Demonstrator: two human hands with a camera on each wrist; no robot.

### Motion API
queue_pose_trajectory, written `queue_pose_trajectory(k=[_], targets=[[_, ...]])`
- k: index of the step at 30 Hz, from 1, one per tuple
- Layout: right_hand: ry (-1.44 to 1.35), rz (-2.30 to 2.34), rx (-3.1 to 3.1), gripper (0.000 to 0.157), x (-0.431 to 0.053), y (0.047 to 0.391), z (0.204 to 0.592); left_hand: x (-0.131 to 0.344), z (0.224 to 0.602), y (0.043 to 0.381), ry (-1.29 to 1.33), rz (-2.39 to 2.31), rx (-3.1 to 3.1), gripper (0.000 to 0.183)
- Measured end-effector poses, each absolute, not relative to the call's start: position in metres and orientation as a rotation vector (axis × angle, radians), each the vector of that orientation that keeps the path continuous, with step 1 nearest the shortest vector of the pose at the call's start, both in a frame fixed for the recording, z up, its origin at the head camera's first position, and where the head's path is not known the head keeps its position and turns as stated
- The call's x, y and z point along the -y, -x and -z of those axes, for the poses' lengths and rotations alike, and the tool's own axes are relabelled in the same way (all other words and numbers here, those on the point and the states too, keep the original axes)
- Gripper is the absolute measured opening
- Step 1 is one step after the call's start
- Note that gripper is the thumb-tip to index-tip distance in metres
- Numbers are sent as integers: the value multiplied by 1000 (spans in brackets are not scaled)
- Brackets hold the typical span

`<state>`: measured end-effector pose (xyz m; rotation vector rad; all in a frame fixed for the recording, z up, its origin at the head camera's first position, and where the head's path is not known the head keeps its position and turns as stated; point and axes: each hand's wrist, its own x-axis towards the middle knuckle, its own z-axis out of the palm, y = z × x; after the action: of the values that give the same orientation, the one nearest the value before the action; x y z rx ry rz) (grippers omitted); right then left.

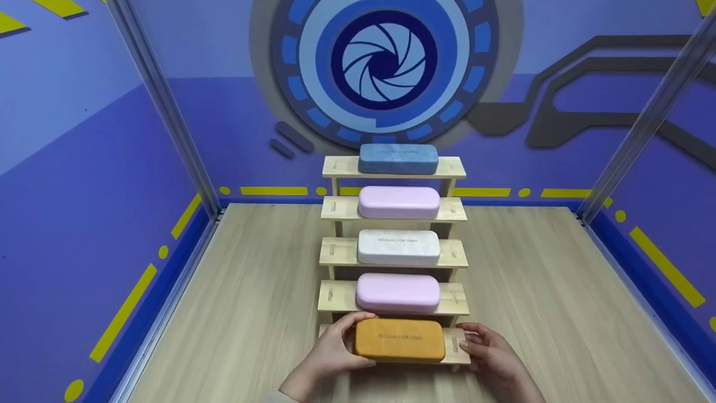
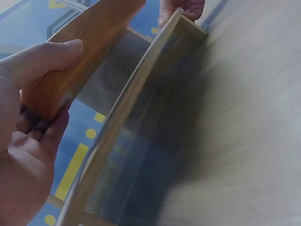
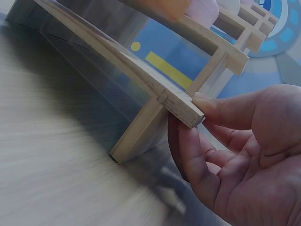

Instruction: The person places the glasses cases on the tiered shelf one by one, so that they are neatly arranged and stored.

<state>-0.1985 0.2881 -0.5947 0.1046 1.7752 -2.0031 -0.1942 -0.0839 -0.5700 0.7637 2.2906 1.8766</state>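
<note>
An orange-brown glasses case point(image 1: 400, 339) is above the lowest step of a wooden stepped rack point(image 1: 454, 350). My left hand point(image 1: 330, 352) grips its left end, thumb on the near side and fingers on the far side. The left wrist view shows a gap between the case point(image 2: 80, 52) and the step's board point(image 2: 127, 103). My right hand point(image 1: 498, 355) pinches the right end of that lowest step. In the right wrist view the thumb of the right hand point(image 3: 249, 155) lies on top of the board point(image 3: 181, 108), with fingers beneath it.
Higher steps bear a pink case point(image 1: 398, 292), a white case point(image 1: 398, 247), another pink case point(image 1: 399, 202) and a blue case point(image 1: 398, 159). The rack stands on a wood-grain table point(image 1: 251, 291). Blue-purple panels point(image 1: 72, 224) with metal posts point(image 1: 168, 106) enclose it.
</note>
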Motion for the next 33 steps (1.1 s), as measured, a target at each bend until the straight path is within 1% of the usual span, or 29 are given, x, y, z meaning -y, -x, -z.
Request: queue_pose_trajectory(k=[7, 15, 20, 26, 33], targets=[[-87, 2001, -1777, 54, -289, 199, 596, 83, 578, 198, -774, -1766, -2433, 76], [-113, 1955, -1843, 58, -288, 200, 595, 85, 581, 201, -763, -1596, -2585, 75], [-90, 1963, -1866, 55, -287, 200, 594, 87, 580, 204, -809, -1449, -2656, 77], [-67, 1971, -1858, 53, -287, 200, 596, 89, 578, 206, -753, -1332, -2674, 79], [-55, 1984, -1840, 51, -288, 199, 598, 91, 578, 204, -755, -1273, -2698, 82]])
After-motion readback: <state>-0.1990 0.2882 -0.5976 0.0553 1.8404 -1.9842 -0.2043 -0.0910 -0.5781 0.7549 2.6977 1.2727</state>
